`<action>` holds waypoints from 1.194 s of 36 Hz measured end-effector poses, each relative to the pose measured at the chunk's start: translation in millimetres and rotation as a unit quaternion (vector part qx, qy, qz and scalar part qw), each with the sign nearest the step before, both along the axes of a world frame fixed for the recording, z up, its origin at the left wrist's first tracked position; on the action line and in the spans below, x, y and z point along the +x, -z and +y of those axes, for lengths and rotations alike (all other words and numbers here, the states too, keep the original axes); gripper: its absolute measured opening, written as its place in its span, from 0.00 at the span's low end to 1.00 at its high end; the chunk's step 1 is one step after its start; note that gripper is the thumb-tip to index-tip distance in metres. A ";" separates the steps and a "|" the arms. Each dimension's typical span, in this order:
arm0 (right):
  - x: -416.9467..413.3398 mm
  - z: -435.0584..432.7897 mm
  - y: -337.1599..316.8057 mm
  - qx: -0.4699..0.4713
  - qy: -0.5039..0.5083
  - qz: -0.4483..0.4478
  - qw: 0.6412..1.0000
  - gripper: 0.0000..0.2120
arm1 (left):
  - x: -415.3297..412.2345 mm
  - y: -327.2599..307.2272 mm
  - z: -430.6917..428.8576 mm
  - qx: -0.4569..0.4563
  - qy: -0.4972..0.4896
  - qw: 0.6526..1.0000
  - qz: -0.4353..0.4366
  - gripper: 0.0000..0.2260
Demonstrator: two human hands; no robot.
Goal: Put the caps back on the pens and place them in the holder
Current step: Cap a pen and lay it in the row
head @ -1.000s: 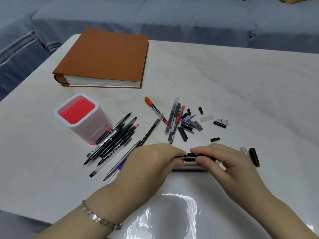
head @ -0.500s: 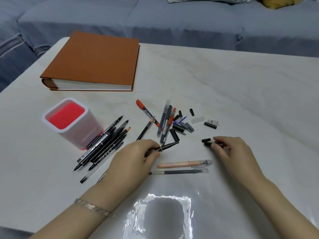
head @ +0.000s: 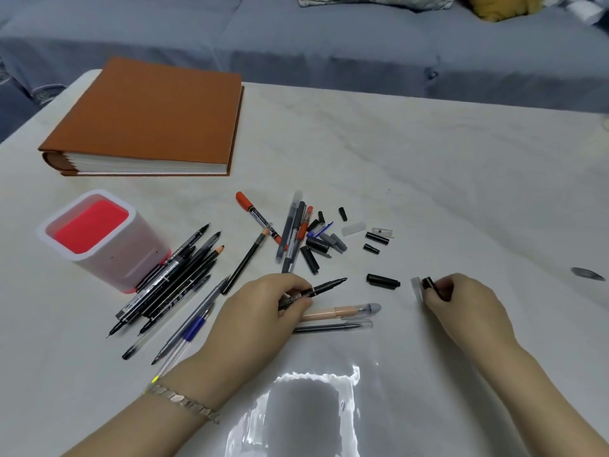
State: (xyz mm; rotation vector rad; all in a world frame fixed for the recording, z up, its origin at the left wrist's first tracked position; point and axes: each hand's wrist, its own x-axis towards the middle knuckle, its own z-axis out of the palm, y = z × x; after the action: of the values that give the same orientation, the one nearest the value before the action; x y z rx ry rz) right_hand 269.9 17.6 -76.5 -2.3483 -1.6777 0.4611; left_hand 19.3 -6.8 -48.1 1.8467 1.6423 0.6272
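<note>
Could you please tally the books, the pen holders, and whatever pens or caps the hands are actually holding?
book: 1
pen holder: 1
black pen in left hand: 1
black cap in right hand: 1
Total: 4

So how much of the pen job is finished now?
Little is finished: two capped pens lie by the left hand, but the holder looks empty. In hand: an uncapped black pen on the left, a black cap on the right. Many pens and caps remain.
</note>
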 end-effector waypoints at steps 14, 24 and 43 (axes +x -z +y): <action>-51.5 -18.0 -58.7 0.118 -0.253 0.256 0.926 0.15 | -8.3 -8.3 -5.0 0.009 0.003 0.999 -0.034 0.06; -71.4 -22.0 -51.4 0.063 -0.277 0.305 0.909 0.09 | -6.2 -16.1 -9.2 0.059 0.034 0.997 -0.047 0.11; -72.3 -10.1 -32.9 0.059 -0.294 0.273 0.914 0.12 | -11.2 -16.6 -6.4 0.000 0.054 0.996 0.067 0.08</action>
State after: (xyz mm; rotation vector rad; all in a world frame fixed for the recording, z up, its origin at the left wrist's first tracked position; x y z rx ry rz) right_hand 197.5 7.5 -43.6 -1.3936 -1.9959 0.9770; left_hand 8.1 -13.2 -31.5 2.0001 1.6115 0.4658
